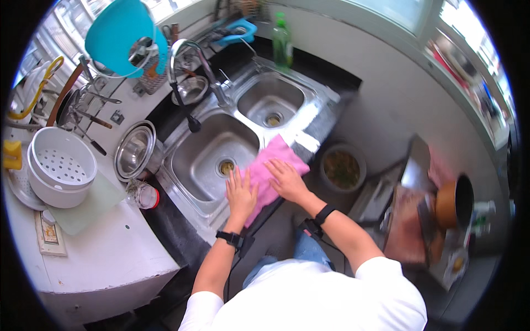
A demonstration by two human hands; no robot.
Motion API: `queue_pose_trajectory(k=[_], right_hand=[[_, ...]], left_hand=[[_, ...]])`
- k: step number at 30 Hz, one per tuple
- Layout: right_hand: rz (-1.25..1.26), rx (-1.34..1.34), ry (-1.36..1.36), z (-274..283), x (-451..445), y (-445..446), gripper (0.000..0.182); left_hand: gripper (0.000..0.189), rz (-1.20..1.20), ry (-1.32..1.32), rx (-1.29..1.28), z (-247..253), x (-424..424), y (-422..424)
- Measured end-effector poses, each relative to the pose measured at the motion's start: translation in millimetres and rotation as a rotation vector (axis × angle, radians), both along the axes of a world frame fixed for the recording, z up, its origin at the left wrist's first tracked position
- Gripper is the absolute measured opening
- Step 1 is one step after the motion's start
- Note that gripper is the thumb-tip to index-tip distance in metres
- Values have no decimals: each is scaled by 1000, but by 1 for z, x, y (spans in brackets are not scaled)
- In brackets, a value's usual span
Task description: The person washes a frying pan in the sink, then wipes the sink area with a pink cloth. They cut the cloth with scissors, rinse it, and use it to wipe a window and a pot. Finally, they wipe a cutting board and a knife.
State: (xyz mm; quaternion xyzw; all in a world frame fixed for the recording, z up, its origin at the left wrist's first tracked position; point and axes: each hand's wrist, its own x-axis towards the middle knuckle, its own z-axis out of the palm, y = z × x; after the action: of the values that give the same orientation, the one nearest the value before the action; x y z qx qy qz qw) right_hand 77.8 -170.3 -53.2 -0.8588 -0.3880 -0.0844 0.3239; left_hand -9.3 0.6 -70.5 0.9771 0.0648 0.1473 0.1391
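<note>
A pink cloth [261, 190] lies spread over the front rim of a stainless steel double sink [196, 165]. My left hand [242, 194] rests flat on the cloth's left part, fingers apart and pointing toward the large basin. On the cloth's right part lies my right hand [287, 181], palm down with its fingers spread. Neither hand grips the cloth. The large basin, with a drain [226, 167], is just beyond my left fingertips. A curved chrome faucet [207, 70] with a black nozzle hangs over that basin.
Nested steel bowls [134, 151] and a red-lidded jar [145, 195] stand left of the sink, near a white perforated steamer pot [62, 165]. A green bottle [281, 45] stands behind the small basin. At right are a bucket of scraps [341, 169], a wooden board [408, 225] and a tilted pot [451, 202].
</note>
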Motion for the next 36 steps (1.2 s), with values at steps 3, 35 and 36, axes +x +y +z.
queue_pose_trajectory(k=[3, 35, 36], right_hand=[[123, -121, -182, -21, 52, 30, 46], [180, -575, 164, -54, 320, 149, 23], [253, -768, 146, -71, 348, 134, 24]], left_hand=[[58, 84, 88, 127, -10, 11, -8], [56, 67, 127, -115, 11, 21, 21], [56, 67, 126, -118, 10, 23, 22]])
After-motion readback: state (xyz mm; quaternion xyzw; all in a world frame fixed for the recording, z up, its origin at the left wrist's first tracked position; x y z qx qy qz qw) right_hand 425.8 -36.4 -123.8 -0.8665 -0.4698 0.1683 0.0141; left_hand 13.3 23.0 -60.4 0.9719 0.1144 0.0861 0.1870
